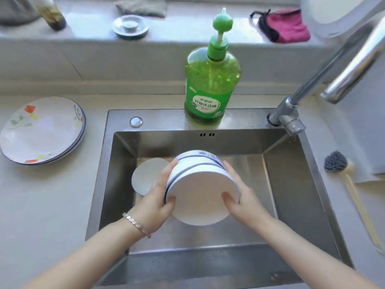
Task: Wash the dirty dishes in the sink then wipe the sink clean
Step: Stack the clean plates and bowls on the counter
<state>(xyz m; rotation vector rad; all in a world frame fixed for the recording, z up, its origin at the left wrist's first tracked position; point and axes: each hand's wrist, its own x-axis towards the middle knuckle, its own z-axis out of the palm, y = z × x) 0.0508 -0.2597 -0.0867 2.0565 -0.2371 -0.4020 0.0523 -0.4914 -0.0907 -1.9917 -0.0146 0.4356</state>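
Over the steel sink (291,184) I hold a stack of white bowls with blue rims (200,184), tilted so the open side faces me. My left hand (160,195) grips the stack's left side, thumb over the near rim. My right hand (237,195) grips the right side, thumb inside the front bowl. A white plate (145,174) lies in the sink behind my left hand, partly hidden by it and the bowls.
Stacked floral plates (41,130) sit on the counter at left. A green dish-soap pump bottle (210,80) stands on the sink's back ledge, the faucet (312,86) at right. A dish brush (341,170) lies on the right counter. A pink cloth (287,26) rests on the sill.
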